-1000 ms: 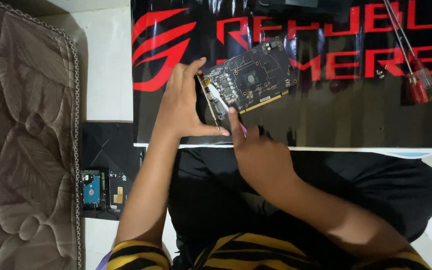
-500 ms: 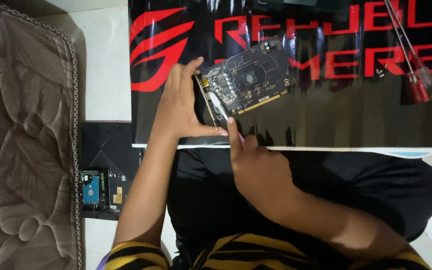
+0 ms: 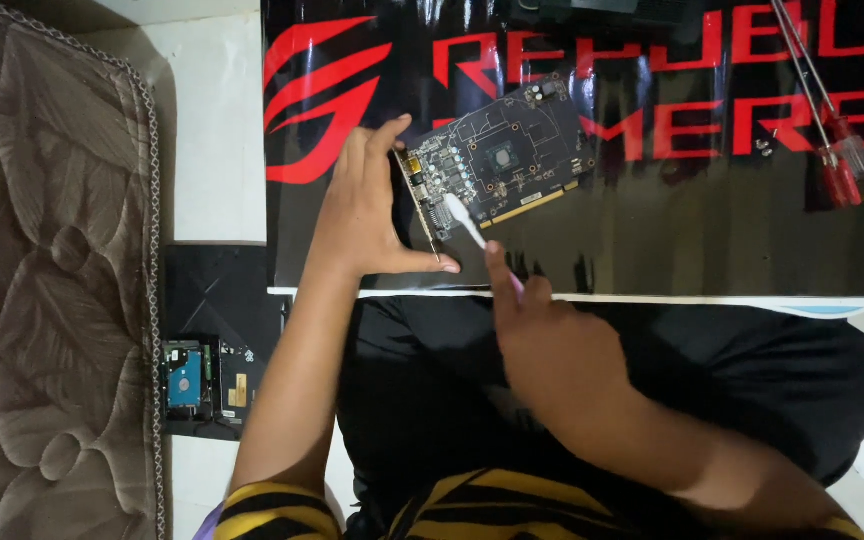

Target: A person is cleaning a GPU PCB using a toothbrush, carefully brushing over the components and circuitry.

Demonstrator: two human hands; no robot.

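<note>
Left hand (image 3: 357, 215): grip clasped on the bracket end of the circuit board (image 3: 500, 160), thumb below, fingers above.
Right hand (image 3: 552, 345): grip pinched narrow on a toothbrush (image 3: 472, 228), whose white head touches the board's near-left part.
Circuit board: dark, chip at centre, tilted (bare side up) on the black mat (image 3: 652, 230) with red lettering.
Far right: two red-handled screwdrivers (image 3: 832, 150) on the mat.
Left: hard drive (image 3: 184, 378) beside a brown mattress (image 3: 42, 270).
</note>
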